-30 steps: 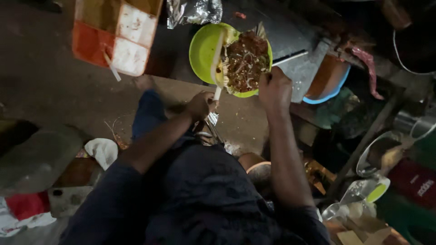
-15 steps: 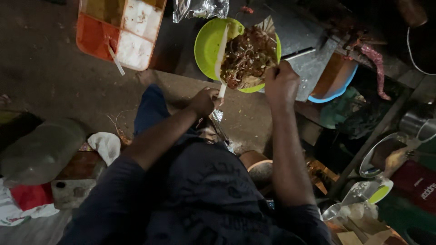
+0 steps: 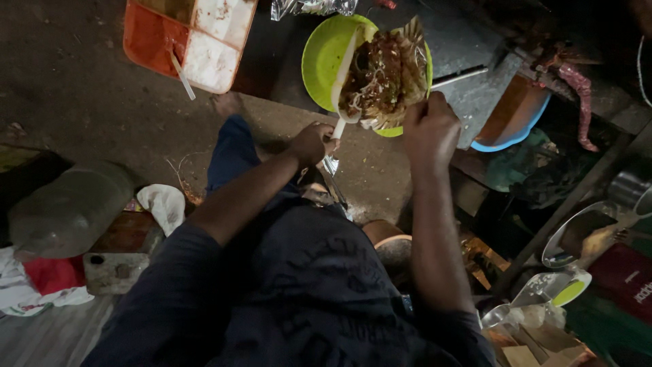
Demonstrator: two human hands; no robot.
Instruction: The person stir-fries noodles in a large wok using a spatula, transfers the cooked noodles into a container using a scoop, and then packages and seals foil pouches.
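My right hand [image 3: 430, 128] grips the near rim of a lime-green plate [image 3: 324, 56] and holds it up in front of me. On the plate lies a crinkled foil sheet heaped with brown noodles [image 3: 379, 75]. My left hand [image 3: 312, 142] is shut on the handle of a white plastic spoon [image 3: 343, 71], whose bowl rests against the left edge of the noodles. I am seated, with my dark trousers and one bare foot [image 3: 227, 103] below the plate.
An orange and white compartment tray [image 3: 197, 37] with a stick in it lies on the ground at the upper left. A blue-rimmed bowl [image 3: 511, 119], metal bowls [image 3: 574, 238] and clutter crowd the right. A large plastic bottle [image 3: 68, 207] and crumpled rags lie at the left.
The plate has stayed raised in my right hand. The spoon in my left hand has shifted slightly along the left side of the noodles.
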